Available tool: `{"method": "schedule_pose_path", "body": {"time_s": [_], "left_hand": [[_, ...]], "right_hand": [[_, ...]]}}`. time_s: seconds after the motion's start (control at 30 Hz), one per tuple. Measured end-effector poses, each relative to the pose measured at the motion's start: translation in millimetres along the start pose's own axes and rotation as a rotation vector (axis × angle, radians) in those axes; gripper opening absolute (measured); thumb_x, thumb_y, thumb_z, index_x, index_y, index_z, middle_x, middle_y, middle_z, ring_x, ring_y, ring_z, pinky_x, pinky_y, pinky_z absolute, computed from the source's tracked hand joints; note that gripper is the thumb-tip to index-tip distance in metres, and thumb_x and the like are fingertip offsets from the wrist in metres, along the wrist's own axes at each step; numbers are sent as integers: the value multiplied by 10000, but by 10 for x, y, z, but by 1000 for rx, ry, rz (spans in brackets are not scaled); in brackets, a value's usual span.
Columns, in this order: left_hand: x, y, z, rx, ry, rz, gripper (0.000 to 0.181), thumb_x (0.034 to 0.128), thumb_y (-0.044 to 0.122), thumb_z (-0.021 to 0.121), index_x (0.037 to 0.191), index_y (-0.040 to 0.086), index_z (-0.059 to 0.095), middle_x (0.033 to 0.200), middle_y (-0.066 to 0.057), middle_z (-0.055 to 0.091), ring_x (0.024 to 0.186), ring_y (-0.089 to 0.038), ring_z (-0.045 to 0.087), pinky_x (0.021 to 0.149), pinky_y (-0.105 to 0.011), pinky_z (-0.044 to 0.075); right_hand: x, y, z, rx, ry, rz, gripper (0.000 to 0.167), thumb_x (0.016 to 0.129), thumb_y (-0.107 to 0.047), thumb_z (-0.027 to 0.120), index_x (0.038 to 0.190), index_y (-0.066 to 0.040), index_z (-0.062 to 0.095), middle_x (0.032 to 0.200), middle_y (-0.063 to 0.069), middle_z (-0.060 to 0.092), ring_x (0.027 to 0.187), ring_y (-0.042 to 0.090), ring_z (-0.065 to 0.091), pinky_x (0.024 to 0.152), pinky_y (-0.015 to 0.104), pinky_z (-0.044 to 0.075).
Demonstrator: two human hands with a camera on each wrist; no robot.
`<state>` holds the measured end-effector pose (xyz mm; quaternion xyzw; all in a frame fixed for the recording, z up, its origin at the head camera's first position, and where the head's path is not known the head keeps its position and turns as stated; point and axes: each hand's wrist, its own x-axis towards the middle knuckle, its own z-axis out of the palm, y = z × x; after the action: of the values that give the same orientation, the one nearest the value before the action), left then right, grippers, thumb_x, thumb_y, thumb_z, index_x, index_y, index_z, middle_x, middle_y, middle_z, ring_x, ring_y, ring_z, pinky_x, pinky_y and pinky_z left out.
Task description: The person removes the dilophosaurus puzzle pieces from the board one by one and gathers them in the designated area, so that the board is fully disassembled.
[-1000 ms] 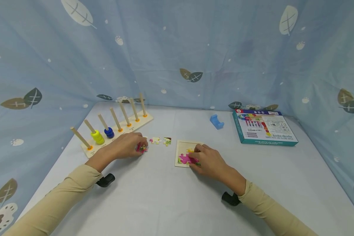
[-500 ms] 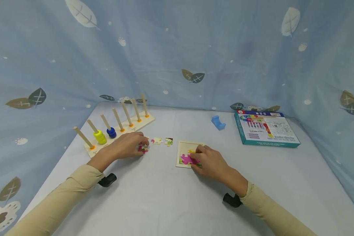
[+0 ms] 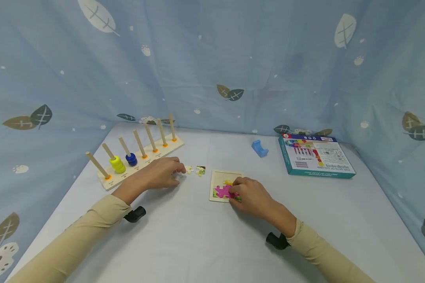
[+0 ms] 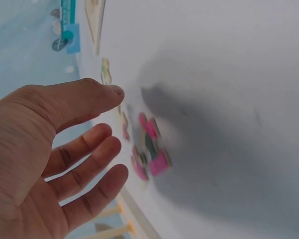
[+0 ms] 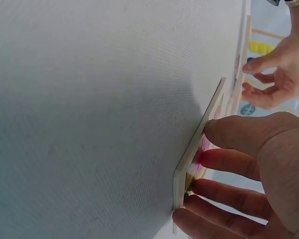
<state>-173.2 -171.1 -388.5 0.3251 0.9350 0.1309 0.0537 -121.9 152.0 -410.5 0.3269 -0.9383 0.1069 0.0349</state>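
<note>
My left hand (image 3: 162, 173) hovers left of the puzzle board, fingers loosely spread and nothing between them in the left wrist view. Past its fingertips, pink and green puzzle pieces (image 4: 152, 144) lie on the cloth, blurred; in the head view the hand hides them. Close to the left fingertips is a pale jigsaw piece (image 3: 189, 169), with a green and brown corner piece (image 3: 200, 170) to its right. My right hand (image 3: 250, 195) rests on the square wooden puzzle board (image 3: 214, 176), its thumb at the rim and fingers over the pink joined pieces (image 3: 222, 192).
A wooden peg stand (image 3: 163, 149) with yellow rings (image 3: 117, 164) and blue rings (image 3: 131, 159) stands behind the left hand. A blue plastic cradle (image 3: 259, 148) sits at the back. The flat teal-edged box (image 3: 316, 156) lies at the back right, before the leaf-print curtain.
My left hand has shifted right, away from where pink pieces showed under its fingers, and now partly covers the pale pieces. The right hand has stayed on the board.
</note>
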Motion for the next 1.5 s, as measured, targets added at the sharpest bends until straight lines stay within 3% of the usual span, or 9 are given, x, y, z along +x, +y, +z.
{"method": "schedule_pose_path", "body": {"time_s": [0.17, 0.5, 0.77, 1.23, 1.5], "left_hand": [[111, 89, 12, 24, 3, 26, 298, 817, 167, 806, 1109, 162, 744, 1028, 14, 639, 884, -143, 617, 745, -343, 510], [362, 328, 23, 30, -24, 86, 312, 818, 182, 822, 1116, 148, 736, 1083, -6, 640, 873, -124, 619, 726, -319, 511], [431, 449, 30, 32, -53, 104, 317, 829, 179, 814, 1131, 133, 730, 1055, -15, 637, 892, -126, 616, 747, -323, 508], [638, 601, 82, 15, -74, 173, 302, 843, 193, 803, 1127, 134, 716, 1052, -11, 632, 906, -130, 630, 758, -322, 510], [755, 700, 136, 17, -86, 155, 391, 852, 275, 799, 1205, 145, 691, 1104, -7, 634, 955, -135, 624, 791, -328, 508]], "right_hand": [[-12, 9, -18, 5, -12, 5, 291, 788, -285, 860, 1011, -108, 802, 962, 23, 680, 885, 186, 617, 807, 366, 542], [-45, 45, -14, 30, -59, -16, 317, 821, -261, 834, 1079, -83, 786, 1098, 73, 694, 1043, 236, 629, 901, 397, 529], [-77, 49, 38, 23, -12, -49, 317, 824, -267, 840, 1074, -78, 790, 1120, 77, 669, 1039, 223, 606, 888, 367, 530], [-107, 89, 47, 44, -5, -58, 278, 817, -228, 842, 1043, -73, 799, 1100, 84, 683, 1033, 223, 617, 885, 364, 535], [-107, 103, 27, 47, -13, -91, 240, 825, -184, 809, 1033, -66, 796, 1123, 109, 695, 1025, 239, 633, 877, 374, 542]]}}
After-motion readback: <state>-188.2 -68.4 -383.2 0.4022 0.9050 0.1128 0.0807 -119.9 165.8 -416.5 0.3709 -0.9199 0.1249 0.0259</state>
